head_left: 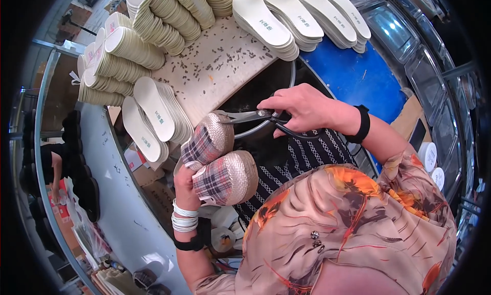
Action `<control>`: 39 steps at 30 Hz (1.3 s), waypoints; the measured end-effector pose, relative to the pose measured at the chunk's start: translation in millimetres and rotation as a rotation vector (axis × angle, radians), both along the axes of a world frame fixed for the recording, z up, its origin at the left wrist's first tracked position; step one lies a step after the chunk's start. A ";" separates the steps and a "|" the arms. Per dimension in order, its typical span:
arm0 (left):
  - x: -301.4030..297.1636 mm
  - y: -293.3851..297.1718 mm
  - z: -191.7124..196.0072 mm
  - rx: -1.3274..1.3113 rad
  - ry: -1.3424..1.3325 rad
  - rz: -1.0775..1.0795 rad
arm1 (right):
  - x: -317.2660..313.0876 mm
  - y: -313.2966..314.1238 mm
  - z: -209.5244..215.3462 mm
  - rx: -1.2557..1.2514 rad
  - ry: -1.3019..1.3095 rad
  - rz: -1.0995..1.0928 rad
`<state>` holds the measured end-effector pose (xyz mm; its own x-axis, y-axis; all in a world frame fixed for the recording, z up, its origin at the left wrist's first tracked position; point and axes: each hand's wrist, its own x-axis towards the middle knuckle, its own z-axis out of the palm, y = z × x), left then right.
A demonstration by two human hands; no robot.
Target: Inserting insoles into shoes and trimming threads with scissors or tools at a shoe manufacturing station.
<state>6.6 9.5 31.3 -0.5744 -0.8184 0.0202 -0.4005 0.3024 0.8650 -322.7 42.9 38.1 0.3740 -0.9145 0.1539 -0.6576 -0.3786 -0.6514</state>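
My left hand (pixel 185 181) grips a pair of plaid shoes side by side, its fingers mostly hidden behind them. Each has checked fabric and a shiny woven toe; one shoe (pixel 204 144) lies farther off and the other shoe (pixel 225 180) nearer me. In my right hand (pixel 302 108) is a pair of scissors (pixel 262 113) with dark handles, my fingers through and around the loops. The blades point left, and their tips meet the toe edge of the farther shoe. Whether they cut into anything is too small to tell.
Pale insoles are stacked along the table: upright bundles (pixel 166 19) at the back left, flat piles (pixel 266 26) at the back right, more piles (pixel 158 111) at left. Dark scraps (pixel 220 54) litter the pale tabletop (pixel 192 83). A blue surface (pixel 358 80) and clear plastic trays (pixel 434 75) lie right.
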 end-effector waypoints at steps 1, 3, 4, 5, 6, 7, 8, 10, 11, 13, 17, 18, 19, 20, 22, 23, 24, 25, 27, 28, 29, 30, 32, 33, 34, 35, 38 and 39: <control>0.8 -2.6 -0.2 -0.019 -0.059 -0.026 | -1.6 -0.3 1.0 0.046 0.011 -0.004; -1.8 -6.0 -4.6 -0.012 -0.136 -0.051 | -8.4 0.3 -15.9 0.107 0.015 -0.006; -3.6 -7.2 -7.3 -0.007 -0.138 -0.048 | -10.0 0.6 -20.0 0.159 0.017 -0.001; -6.5 -8.6 -10.0 -0.019 -0.107 -0.017 | -13.3 4.9 -19.5 0.163 0.015 0.002; -8.8 -10.1 -11.4 -0.031 -0.076 0.013 | -16.3 11.9 -14.8 0.270 -0.014 -0.024; -7.5 -10.5 -11.6 -0.040 -0.098 0.045 | -16.6 15.1 -12.9 0.376 -0.048 -0.034; -7.5 -13.3 -13.9 -0.039 -0.099 0.049 | -18.6 20.6 -10.2 0.377 -0.048 -0.030; -6.7 -18.9 -19.9 -0.052 -0.137 0.063 | -20.7 32.1 -7.4 0.097 -0.120 0.030; -8.0 -20.6 -20.8 -0.057 -0.125 0.058 | -19.4 32.8 -7.9 0.066 -0.105 0.045; -10.8 -22.8 -20.7 -0.071 -0.138 0.060 | -18.2 31.2 -7.4 0.072 -0.049 0.033; -16.7 -24.4 -22.5 -0.208 -0.262 0.110 | -25.8 31.7 -20.7 0.168 0.039 -0.008; -16.7 -24.0 -22.8 -0.268 -0.316 0.133 | -27.3 32.6 -26.2 0.256 0.054 -0.031; -12.3 -24.4 -23.1 -0.207 -0.369 0.127 | -28.0 32.5 -29.2 0.390 0.013 -0.065; -8.3 -24.7 -24.3 -0.212 -0.371 0.129 | -27.6 33.8 -31.0 0.385 0.010 -0.063; 2.6 -25.3 -31.7 0.461 0.145 0.266 | -22.1 38.1 -31.1 0.319 -0.152 -0.074; 5.9 -26.5 -35.5 0.755 0.397 0.260 | -18.6 37.0 -21.2 0.424 -0.153 -0.092; 8.5 -14.9 -37.1 1.115 0.713 0.517 | -13.9 33.6 -19.6 0.423 -0.159 -0.091; 15.1 2.0 -42.0 0.977 0.885 0.449 | -6.2 30.5 -13.8 0.490 -0.099 -0.081; 13.4 0.4 -65.6 0.868 1.054 0.320 | 0.5 27.0 -10.7 0.538 -0.004 -0.113; 14.4 8.8 -65.4 0.883 1.069 0.303 | 2.8 26.4 -10.2 0.535 -0.003 -0.113; 5.6 7.7 -69.7 0.899 1.083 0.286 | 4.5 26.2 -11.0 0.407 -0.035 -0.083; 2.9 5.0 -71.0 0.916 1.098 0.270 | 6.1 26.2 -12.3 0.280 -0.065 -0.052; -3.2 0.0 -73.1 0.949 1.129 0.246 | 10.4 23.3 -11.9 0.143 -0.031 -0.031; -4.9 6.8 -74.9 0.967 1.144 0.235 | 11.9 20.4 -8.0 0.076 0.047 -0.016; -5.5 10.4 -75.5 0.984 1.158 0.222 | 13.2 17.3 -4.0 0.007 0.124 -0.001; -5.7 17.7 -76.4 1.002 1.172 0.210 | 13.6 14.9 -1.8 -0.034 0.127 0.013; -12.7 20.7 -81.2 1.054 1.222 0.175 | 11.3 12.4 -9.1 -0.022 0.193 0.078; -14.3 23.2 -82.5 1.071 1.239 0.164 | 12.1 14.4 -9.3 0.004 0.177 0.081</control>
